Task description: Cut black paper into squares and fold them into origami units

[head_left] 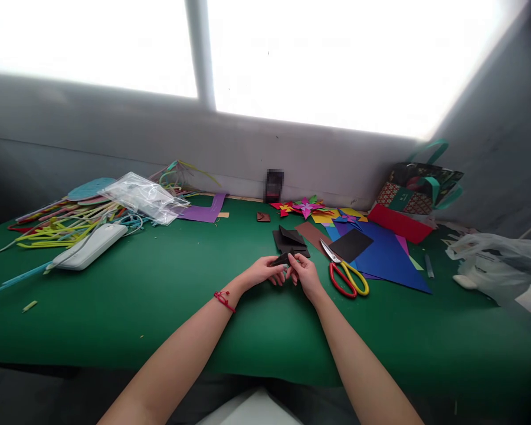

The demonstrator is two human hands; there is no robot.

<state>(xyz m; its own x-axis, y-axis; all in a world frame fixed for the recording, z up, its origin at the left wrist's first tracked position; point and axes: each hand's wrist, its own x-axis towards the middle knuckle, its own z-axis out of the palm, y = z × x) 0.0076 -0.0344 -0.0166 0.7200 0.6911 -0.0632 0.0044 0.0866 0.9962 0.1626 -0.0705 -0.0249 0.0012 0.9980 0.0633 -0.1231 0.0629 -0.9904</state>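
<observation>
Folded black paper was pinched by left hand & right hand over the green table, prob mid-fold imo. Its edges prob needed to be lined up next b4 creasing.

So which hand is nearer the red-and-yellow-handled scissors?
Right. The right hand is just left of the scissors; the left hand is farther left, beyond the right.
</observation>
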